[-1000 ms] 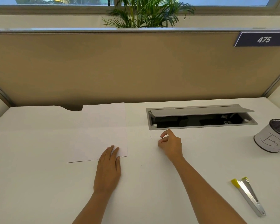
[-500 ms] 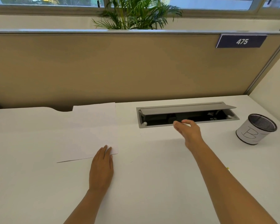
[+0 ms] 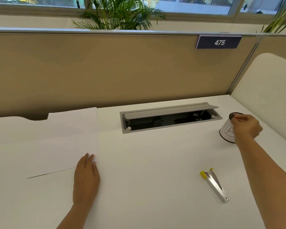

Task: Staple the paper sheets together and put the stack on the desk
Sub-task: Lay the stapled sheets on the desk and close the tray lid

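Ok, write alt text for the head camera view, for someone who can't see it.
A person's left hand rests flat on the near corner of paper sheets on a white desk, while the right hand is at the rim of a white cup at the far right. A yellow and silver stapler lies untouched beside the right forearm.

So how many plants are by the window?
2. One palm plant stands behind the partition near the middle; a second plant pokes up far right. More may be hidden.
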Demonstrator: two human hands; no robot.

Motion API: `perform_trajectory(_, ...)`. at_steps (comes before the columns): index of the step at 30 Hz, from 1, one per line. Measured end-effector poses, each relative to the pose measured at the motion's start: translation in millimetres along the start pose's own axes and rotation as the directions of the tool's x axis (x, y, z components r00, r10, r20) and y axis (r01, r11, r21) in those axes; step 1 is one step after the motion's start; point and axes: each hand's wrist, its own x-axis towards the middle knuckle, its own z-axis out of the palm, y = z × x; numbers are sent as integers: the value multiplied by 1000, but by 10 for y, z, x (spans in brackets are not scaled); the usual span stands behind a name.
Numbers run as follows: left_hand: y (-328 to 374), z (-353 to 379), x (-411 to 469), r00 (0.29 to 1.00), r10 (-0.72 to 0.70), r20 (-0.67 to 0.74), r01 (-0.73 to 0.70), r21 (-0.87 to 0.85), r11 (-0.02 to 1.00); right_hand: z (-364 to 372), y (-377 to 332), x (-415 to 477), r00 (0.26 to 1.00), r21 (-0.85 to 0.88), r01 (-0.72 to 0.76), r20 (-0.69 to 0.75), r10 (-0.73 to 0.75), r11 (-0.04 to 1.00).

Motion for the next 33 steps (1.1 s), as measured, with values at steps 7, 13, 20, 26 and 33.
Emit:
perform_trajectory(7, -3, 22, 22, 1000, -2, -3, 2, 36, 999, -15, 80, 289, 978, -194, 205, -6, -210, 959)
perform_trajectory(13, -1, 18, 30, 1000, 16, -10, -15, 70, 997, 52, 129, 496, 965, -317, 262, 96, -244, 911)
perform_trajectory(20, 0, 28, 23, 1000, 11, -24, -10, 54, 998, 53, 204, 521, 963, -335, 267, 132, -236, 904)
perform_trajectory(26, 16, 23, 15, 1000, 8, -23, -7, 50, 999, 35, 199, 457, 945, -297, 324, 59, -321, 898)
perform_trajectory(33, 28, 22, 10, 1000, -3, -19, 3, 39, 999, 436, 7, -530, 749, 68, 630, 212, -628, 774)
